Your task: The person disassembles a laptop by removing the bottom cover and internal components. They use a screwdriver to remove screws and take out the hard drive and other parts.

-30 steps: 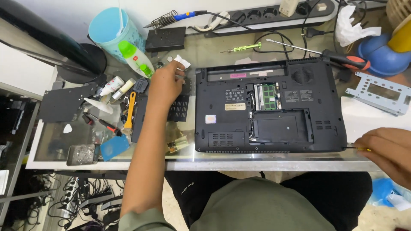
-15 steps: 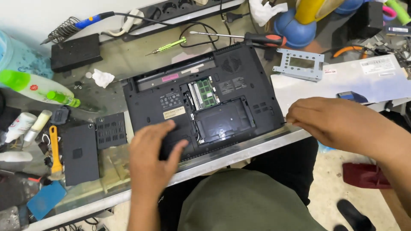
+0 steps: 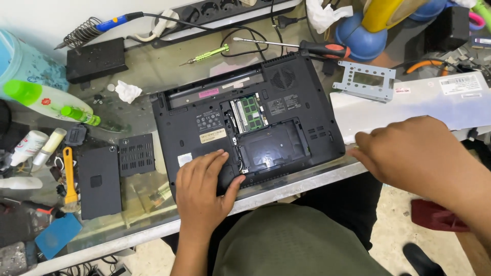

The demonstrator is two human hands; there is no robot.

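Note:
A black laptop (image 3: 286, 97) lies upside down on the glass table, its bottom covers off, with a green memory module (image 3: 250, 110) and an empty drive bay (image 3: 273, 143) showing. My left hand (image 3: 202, 191) rests flat on the laptop's near left corner, fingers spread, holding nothing. My right hand (image 3: 409, 153) hovers at the laptop's right side over the table edge, by a white flat sheet (image 3: 409, 105); its fingers are curled downward and I cannot see whether it holds anything.
Two removed black covers (image 3: 99, 179) (image 3: 136, 154) lie left of the laptop. A red-handled screwdriver (image 3: 307, 48), a green screwdriver (image 3: 207, 53), a metal drive bracket (image 3: 365, 82), a green-capped bottle (image 3: 51, 102), a yellow-handled brush (image 3: 69, 176) and a power strip (image 3: 215, 13) surround it.
My left hand came off the parts at the left and settled on the laptop's near corner. My right hand moved in to the laptop's right side. The view swung right.

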